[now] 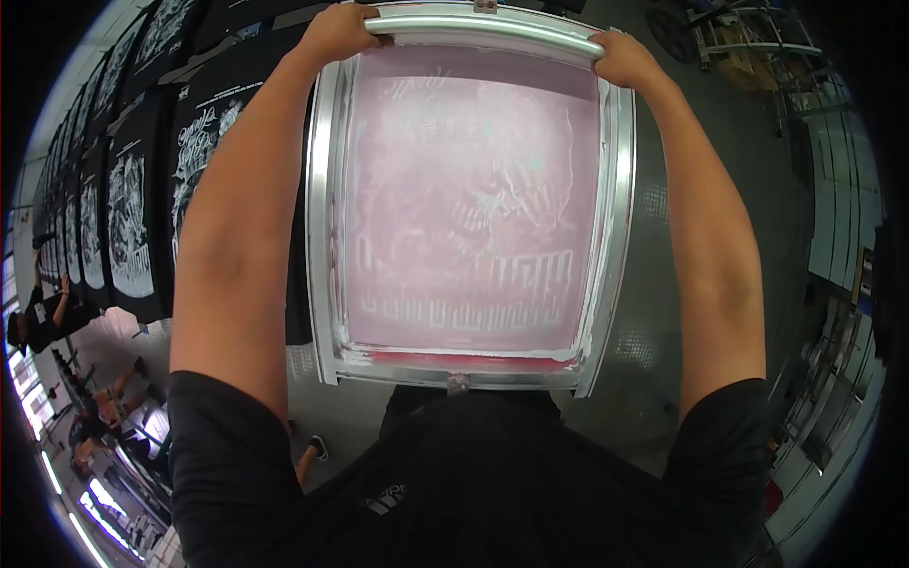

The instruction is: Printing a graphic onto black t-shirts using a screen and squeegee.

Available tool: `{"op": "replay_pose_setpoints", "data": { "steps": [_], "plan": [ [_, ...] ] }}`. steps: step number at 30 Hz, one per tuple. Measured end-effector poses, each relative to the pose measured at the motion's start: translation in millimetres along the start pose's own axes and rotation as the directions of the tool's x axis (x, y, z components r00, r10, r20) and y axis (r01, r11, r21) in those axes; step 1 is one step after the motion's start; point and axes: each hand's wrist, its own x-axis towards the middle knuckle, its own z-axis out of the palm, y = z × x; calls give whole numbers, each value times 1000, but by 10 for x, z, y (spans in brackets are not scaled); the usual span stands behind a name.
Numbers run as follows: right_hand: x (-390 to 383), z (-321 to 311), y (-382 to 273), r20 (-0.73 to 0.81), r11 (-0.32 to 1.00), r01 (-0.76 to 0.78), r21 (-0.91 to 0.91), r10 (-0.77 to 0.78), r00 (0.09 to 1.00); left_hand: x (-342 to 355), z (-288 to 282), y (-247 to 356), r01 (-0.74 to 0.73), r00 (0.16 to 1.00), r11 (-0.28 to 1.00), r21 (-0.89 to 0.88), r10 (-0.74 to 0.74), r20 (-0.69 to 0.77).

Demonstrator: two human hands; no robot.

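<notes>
A screen printing frame (327,189) with silver metal sides lies in front of me. Its pinkish mesh (436,199) carries a pale printed design and white ink smears, thickest along the inner edges. Across the far end of the frame runs a squeegee (483,28) with a long silver handle. My left hand (343,33) is closed round the squeegee's left end, and my right hand (627,62) grips its right end. Both arms are stretched forward. The squeegee's lower blade edge is hard to make out.
Black fabric panels (133,208) with white prints stand in a long row at the left. Other people (57,308) are at the far left. Metal racking (748,43) stands at the far right, above a grey floor (653,284).
</notes>
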Motion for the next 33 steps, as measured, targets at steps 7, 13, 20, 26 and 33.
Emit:
{"op": "replay_pose_setpoints", "data": {
  "steps": [7,13,20,26,33],
  "plan": [
    [-2270,-159,-741,219,987,-4,162,-32,975,-2123,-405,540,102,968,990,-102,-75,241],
    [-4254,348,-1234,196,959,42,280,-100,976,-4284,-337,1375,103,977,932,-347,-28,213],
    [-4450,585,-1300,198,963,-5,270,-51,979,-4488,-145,1441,103,978,934,-341,-33,206],
    [-4256,812,-1238,4,978,101,183,-103,995,-4360,232,1299,-17,996,970,-241,-3,-84],
    [-1929,439,-681,-42,998,-51,24,52,998,-1822,331,375,44,997,992,-120,-50,-53]
  ]
}}
